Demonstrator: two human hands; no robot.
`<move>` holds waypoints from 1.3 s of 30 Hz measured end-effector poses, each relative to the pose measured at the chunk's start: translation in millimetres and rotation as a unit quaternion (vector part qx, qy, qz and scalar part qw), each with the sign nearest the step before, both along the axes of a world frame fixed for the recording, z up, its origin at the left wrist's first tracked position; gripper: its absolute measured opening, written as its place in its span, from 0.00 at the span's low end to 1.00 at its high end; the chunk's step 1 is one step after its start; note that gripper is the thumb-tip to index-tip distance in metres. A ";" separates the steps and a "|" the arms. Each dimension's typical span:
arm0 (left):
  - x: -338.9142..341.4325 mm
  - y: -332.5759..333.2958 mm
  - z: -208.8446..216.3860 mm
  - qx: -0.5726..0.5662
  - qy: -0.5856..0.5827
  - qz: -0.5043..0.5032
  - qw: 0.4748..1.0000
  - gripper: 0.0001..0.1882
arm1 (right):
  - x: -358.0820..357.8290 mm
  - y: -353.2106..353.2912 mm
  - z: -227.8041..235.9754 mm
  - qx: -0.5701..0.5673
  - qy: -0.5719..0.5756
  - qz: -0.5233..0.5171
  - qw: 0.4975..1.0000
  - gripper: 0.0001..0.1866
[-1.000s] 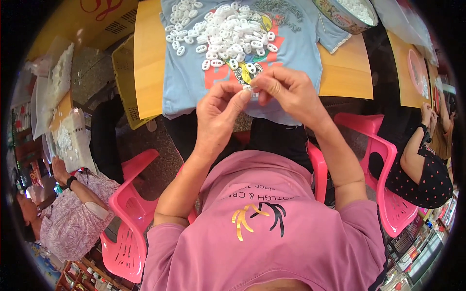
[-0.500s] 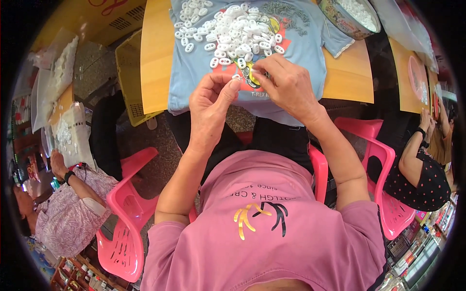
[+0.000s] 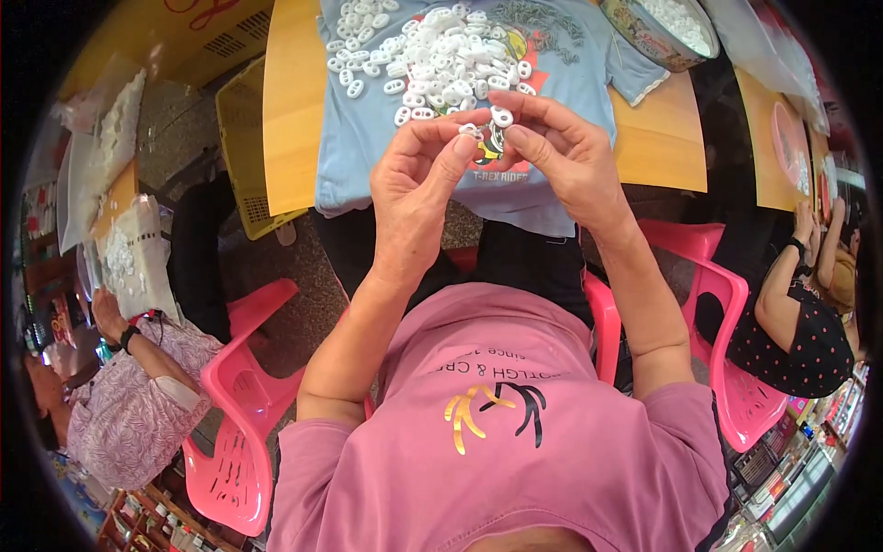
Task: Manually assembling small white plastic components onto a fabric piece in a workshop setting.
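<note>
Between the thumb and finger of my left hand [image 3: 418,175] is a small white plastic piece [image 3: 470,132], too small to make out fully. My right hand [image 3: 575,156] pinches a white oval plastic piece with holes [image 3: 501,117] just to its right. The two pieces are close together, above the near part of a blue T-shirt [image 3: 368,138] spread over the table. Beyond my fingers lies a heap of similar white two-holed pieces [image 3: 451,55]. Small grey metal parts [image 3: 552,28] are piled behind the heap, to the right.
A round tub [image 3: 658,37] of white pieces stands at the far right of the wooden table [image 3: 292,120]. A yellow crate [image 3: 246,147] is left of it. People sit at both sides, on pink chairs [image 3: 235,460], with white pieces before the left one [image 3: 124,258].
My right hand, raised near the heap before, now holds a white oval piece next to my left hand. My left hand has shifted slightly right and up.
</note>
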State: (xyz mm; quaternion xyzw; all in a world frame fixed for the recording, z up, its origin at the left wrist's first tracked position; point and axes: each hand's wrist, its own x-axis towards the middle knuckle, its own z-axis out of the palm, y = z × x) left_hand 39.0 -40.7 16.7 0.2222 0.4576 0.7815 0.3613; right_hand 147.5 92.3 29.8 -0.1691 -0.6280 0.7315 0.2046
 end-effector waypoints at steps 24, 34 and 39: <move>5.6 12.0 6.0 -0.044 -0.040 -0.038 0.998 0.08 | 5.2 3.4 5.8 0.036 0.005 -0.058 0.998 0.14; 5.7 12.2 7.1 -0.051 -0.047 -0.036 0.997 0.09 | 6.0 2.9 4.7 0.071 0.009 -0.072 0.995 0.13; 6.1 13.3 7.7 -0.049 -0.045 -0.033 0.997 0.08 | 7.0 1.2 5.1 0.078 0.013 -0.066 0.995 0.13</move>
